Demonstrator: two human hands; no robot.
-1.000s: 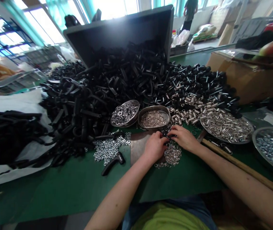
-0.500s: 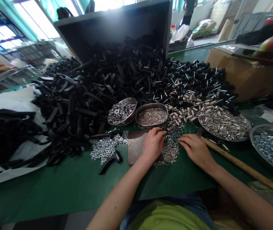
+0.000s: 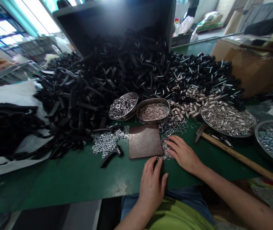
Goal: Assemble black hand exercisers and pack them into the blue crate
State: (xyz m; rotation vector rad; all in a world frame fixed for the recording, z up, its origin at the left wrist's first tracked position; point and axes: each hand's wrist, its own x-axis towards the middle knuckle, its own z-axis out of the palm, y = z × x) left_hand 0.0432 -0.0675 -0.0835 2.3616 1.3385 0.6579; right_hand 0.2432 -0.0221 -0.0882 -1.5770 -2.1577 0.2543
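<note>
My left hand [image 3: 152, 179] rests at the near edge of the dark metal plate [image 3: 146, 142], fingers apart, fingertips by a few small bits. Fingers spread, my right hand [image 3: 183, 155] lies over a small heap of tiny metal pieces [image 3: 166, 152] at the plate's right side, covering part of it. Thin metal rings [image 3: 178, 127] lie just beyond its fingertips. Neither hand shows anything held. Left of the plate are a pile of small nuts [image 3: 104, 143] and a black curved handle [image 3: 112, 156].
A hammer [image 3: 232, 153] lies at the right. Behind the plate stand a bowl of metal rings [image 3: 133, 111] and a tin of tiny pieces [image 3: 168, 107]. A dish of pins [image 3: 229, 119], a bowl of bluish parts [image 3: 257, 129] and a large heap of black handles [image 3: 79, 92] surround the spot.
My left hand has drawn back toward me from over the rings, uncovering the plate. My right hand has shifted left and nearer, onto the small heap. The view has tilted slightly down.
</note>
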